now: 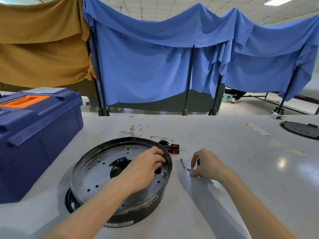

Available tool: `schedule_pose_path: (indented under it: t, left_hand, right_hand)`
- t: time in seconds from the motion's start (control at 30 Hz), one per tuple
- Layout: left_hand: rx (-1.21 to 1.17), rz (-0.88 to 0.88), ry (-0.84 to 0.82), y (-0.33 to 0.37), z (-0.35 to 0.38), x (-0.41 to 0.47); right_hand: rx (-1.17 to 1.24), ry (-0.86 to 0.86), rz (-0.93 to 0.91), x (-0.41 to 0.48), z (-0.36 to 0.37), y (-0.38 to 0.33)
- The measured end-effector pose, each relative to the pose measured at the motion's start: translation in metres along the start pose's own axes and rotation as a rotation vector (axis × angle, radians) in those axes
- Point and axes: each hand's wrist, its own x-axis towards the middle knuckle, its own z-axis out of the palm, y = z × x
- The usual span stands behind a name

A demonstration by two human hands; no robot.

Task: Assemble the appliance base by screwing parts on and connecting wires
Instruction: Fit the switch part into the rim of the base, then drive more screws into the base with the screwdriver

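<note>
A round black appliance base (96, 171) with a perforated metal plate and a dark central opening lies on the white table. My left hand (146, 168) rests inside its right rim, fingers curled over a hole in the plate. To the right, my right hand (205, 165) pinches a small silver metal part (190, 169) against the table; something teal shows behind the fingers. A loose long screw (182, 163) lies between the base and that hand. Black rocker switches with red faces (173, 148) sit just beyond the rim. Thin loose wires (133, 132) lie farther back.
A blue toolbox (34, 138) with an orange handle stands at the left. A second black round plate (302, 130) lies at the far right edge. Blue and tan cloths hang on stands behind the table. Tape scraps (259, 130) mark the right side.
</note>
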Motion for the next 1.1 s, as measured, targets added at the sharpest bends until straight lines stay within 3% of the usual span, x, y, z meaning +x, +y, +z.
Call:
schedule_pose_path:
  t: [0.27, 0.37, 0.67, 1.1]
  left_hand:
    - [-0.067, 0.007, 0.051, 0.005, -0.013, -0.003]
    - [-0.078, -0.002, -0.009, 0.012, -0.020, -0.012]
    - [0.185, -0.092, -0.238, 0.033, -0.020, -0.037]
    - [0.588, -0.210, -0.218, 0.062, -0.001, -0.044]
  right_hand:
    - [-0.073, 0.033, -0.064, 0.004, 0.010, -0.009]
    - [-0.089, 0.032, -0.051, 0.003, 0.011, -0.012]
    - [-0.045, 0.067, -0.078, -0.006, 0.007, -0.020]
    - [0.119, 0.152, -0.145, -0.029, -0.002, -0.031]
